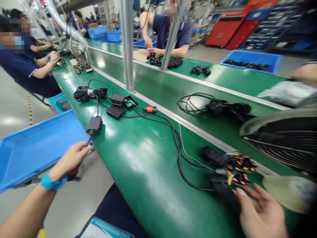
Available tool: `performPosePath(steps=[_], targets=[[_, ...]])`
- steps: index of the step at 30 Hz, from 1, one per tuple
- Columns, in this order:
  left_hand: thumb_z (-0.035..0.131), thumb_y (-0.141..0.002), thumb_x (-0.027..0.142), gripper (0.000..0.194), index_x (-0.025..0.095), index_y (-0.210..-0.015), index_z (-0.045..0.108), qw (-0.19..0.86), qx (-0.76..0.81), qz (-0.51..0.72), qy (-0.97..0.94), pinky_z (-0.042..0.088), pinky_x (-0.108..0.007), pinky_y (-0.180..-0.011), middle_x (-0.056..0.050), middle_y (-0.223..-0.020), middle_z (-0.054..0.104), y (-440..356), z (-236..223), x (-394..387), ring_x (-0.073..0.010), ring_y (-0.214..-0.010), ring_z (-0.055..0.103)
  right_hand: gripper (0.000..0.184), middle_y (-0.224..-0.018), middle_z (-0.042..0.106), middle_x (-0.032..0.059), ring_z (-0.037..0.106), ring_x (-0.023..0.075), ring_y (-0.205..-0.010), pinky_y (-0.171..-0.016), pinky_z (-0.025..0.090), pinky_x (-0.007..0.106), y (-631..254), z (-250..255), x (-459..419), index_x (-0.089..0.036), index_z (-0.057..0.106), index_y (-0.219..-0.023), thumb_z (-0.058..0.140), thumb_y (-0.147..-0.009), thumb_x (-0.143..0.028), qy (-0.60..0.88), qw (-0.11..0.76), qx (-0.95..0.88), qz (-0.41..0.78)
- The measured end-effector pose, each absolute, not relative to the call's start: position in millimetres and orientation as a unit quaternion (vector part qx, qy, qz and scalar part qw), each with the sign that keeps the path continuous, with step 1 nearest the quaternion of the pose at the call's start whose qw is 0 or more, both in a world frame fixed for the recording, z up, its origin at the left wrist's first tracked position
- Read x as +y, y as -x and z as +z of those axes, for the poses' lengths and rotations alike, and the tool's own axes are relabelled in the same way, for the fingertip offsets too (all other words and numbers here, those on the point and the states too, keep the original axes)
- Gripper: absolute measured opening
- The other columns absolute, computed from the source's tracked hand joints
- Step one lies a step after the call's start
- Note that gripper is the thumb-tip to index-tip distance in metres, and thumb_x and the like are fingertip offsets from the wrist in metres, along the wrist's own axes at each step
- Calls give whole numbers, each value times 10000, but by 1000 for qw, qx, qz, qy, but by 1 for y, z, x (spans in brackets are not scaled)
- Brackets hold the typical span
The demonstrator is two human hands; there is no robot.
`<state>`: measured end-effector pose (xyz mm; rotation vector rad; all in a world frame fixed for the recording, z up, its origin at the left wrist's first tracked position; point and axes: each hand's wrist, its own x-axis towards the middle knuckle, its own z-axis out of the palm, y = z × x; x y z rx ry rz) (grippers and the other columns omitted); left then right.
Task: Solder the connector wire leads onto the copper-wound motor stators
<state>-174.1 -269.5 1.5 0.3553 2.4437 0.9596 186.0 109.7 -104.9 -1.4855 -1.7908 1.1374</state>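
Green workbench (pixel 148 172) extends diagonally; a blue tray (pixel 44 138) is positioned at its left edge. My left hand (pixel 71 158) has its fingers closed on a black cable (pixel 89 138), just below a black box (pixel 94 125). My right hand (pixel 262 211) is partly open, fingertips near the copper coils (pixel 239 170) at bench right; contact cannot be confirmed.

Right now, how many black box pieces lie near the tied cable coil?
4: edge box above left hand; middle box; flat box below; rightmost open box; some may be hidden.
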Motion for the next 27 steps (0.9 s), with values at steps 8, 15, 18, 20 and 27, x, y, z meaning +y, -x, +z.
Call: performPosePath(steps=[8,15,18,20,27], targets=[[611,-780,447,484,179,-1180,564,350,746,474,-310,509,-356,-898,-133,-1247,633,161,39,-137,-255,-1108,619,843,-1312,555,194,663,255,-942,-883,527,439,-179,-93,101,-172,404,-1328,642,-659,-627,549,336,-629,436],[435,-912,378,397,183,-1181,652,138,784,204,-570,425,-358,-1046,-63,-1249,656,159,62,-20,-239,-1175,586,713,-1271,582,163,657,229,-914,-860,519,416,-189,-103,102,-199,420,-1298,605,-744,-609,525,335,-636,455],[479,-905,270,319,159,-1137,668,75,833,189,-515,416,-338,-1047,-81,-1226,658,197,63,46,-237,-1169,581,659,-1215,613,140,646,211,-865,-801,523,382,-189,-102,102,-197,437,-1294,571,-783,-592,526,322,-646,449],[505,-906,232,276,131,-1100,673,86,847,180,-493,461,-330,-994,-97,-1154,682,222,56,96,-219,-1090,619,645,-1162,634,127,642,207,-850,-778,517,368,-189,-102,102,-192,440,-1298,553,-801,-586,530,315,-648,448],[575,-910,391,427,156,-1264,537,68,905,170,-384,458,-506,-1000,-119,-1334,522,234,13,235,-262,-1197,531,668,-1132,632,145,646,211,-821,-717,521,352,-191,-105,108,-166,456,-1273,513,-795,-629,552,362,-578,480]])
